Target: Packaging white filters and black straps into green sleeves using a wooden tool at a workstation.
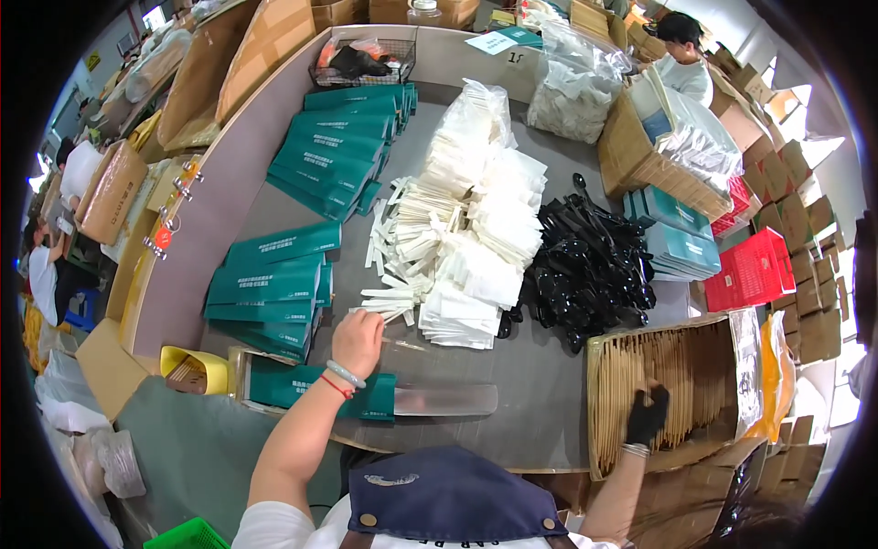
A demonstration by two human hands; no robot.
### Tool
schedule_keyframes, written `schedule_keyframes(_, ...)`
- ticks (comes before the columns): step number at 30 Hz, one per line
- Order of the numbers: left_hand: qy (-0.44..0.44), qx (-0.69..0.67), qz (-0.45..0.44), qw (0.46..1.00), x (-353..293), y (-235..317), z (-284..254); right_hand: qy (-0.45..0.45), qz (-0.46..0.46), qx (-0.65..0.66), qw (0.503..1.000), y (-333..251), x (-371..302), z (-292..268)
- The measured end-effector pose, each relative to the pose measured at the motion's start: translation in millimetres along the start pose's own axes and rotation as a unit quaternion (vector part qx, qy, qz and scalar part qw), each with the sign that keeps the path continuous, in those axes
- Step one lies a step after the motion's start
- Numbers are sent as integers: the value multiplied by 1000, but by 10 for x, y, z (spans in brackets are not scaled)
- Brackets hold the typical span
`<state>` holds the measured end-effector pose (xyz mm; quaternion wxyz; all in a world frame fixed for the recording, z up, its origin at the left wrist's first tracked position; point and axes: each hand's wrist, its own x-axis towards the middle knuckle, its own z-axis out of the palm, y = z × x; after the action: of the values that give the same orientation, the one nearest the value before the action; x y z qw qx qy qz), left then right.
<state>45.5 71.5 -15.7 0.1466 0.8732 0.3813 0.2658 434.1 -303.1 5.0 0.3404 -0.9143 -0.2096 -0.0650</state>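
Black fabric covered most of the right hand (647, 416), lowered into an open carton (747, 366) of thin wooden sticks (622, 384); its thumb and fingers were bent against the sticks, though whether they pinched any could not be told. The left hand (358, 343), bare, with a pale bangle and a red cord at the wrist, had its fingers curled close together at the lower edge of the white paper packets (485, 229); any grip there could not be made out. The packets were heaped on the grey table (540, 384) just beyond that hand, with black spoons (590, 261) to their right. Teal sleeves (270, 284) fanned out on the left, and more lay beneath the left forearm. Rows of small white print ran across the sleeves, and a light emblem marked the dark blue apron (448, 499)
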Motion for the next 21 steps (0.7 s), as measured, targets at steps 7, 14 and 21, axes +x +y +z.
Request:
schedule_keyframes(7, 16, -88, 116, 989, 529, 646, 387, -104, 58, -263, 957, 267, 109, -444)
schedule_keyframes(14, -43, -59, 107, 992, 637, 671, 440, -82, 32, -233, 968, 424, 99, -374)
schedule_keyframes(21, -56, -96, 103, 988, 633, 677, 492, -31, 147, -159, 976, 690, 106, -307)
